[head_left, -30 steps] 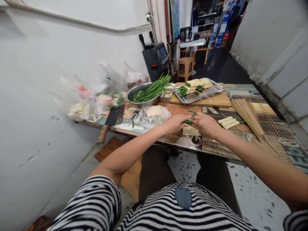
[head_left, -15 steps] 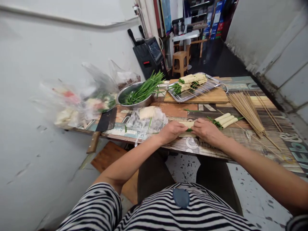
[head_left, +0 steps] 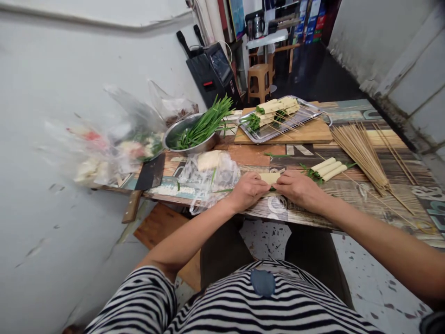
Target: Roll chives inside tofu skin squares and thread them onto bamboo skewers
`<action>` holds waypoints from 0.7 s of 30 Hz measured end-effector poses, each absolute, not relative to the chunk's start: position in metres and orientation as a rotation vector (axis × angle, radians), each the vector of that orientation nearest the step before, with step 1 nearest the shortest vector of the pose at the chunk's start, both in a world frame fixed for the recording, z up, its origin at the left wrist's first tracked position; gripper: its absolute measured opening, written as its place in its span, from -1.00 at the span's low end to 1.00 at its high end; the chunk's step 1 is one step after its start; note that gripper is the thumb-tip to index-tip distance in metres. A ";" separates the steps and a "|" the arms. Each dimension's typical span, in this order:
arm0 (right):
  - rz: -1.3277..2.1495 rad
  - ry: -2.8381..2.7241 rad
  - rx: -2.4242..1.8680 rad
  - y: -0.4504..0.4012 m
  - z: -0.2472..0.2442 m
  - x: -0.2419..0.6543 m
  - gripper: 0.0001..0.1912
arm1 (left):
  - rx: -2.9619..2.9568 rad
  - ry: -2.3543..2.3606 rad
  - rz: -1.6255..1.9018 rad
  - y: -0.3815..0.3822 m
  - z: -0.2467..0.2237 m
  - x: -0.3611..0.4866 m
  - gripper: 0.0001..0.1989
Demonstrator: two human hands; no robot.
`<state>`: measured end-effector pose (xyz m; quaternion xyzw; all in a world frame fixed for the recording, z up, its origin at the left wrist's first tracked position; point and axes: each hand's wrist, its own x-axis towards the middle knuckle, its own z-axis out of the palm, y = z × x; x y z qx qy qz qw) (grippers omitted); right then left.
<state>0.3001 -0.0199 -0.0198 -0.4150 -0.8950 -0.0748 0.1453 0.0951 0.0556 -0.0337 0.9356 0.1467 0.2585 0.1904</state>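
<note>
A pale yellow tofu-skin sheet [head_left: 270, 178] with green chives under its near side lies at the table's front edge. My left hand [head_left: 249, 189] is closed on its left end, and my right hand [head_left: 295, 186] grips the right end; the fingertips partly hide it. To the right are several finished tofu-skin rolls [head_left: 328, 168] with chive ends sticking out. Left of my hands, a stack of tofu skin [head_left: 210, 160] rests on a clear plastic bag [head_left: 225, 171]. Behind that stands a metal bowl [head_left: 200, 147] of long chives [head_left: 205, 123].
A metal tray [head_left: 267, 136] of skewered rolls sits on a wooden board [head_left: 313, 134] at the back. Bamboo skewers [head_left: 361, 155] fan out at right. A cleaver [head_left: 150, 174] overhangs the left edge, handle outward, near filled plastic bags [head_left: 95, 160]. The wall [head_left: 52, 208] borders the left.
The near part of the tofu skin has been folded further over the chives between my fingers, and more of the sheet's far side shows. The camera view has tipped slightly.
</note>
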 end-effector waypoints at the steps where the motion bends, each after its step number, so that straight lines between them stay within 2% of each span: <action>1: -0.236 -2.579 -1.194 -0.020 -0.022 0.300 -0.72 | 2.649 0.399 0.749 0.055 -0.034 0.094 -0.76; 14: -0.302 -2.694 -1.233 -0.026 -0.019 0.294 -0.72 | 2.934 0.231 0.532 0.053 -0.022 0.093 -0.66; 18: 0.090 -2.628 -1.194 -0.009 -0.009 0.304 -0.70 | 2.806 0.299 0.580 0.054 -0.023 0.094 -0.69; 21: 0.501 -2.564 -1.220 0.010 0.001 0.308 -0.79 | 2.686 0.360 0.518 0.056 -0.018 0.094 -0.74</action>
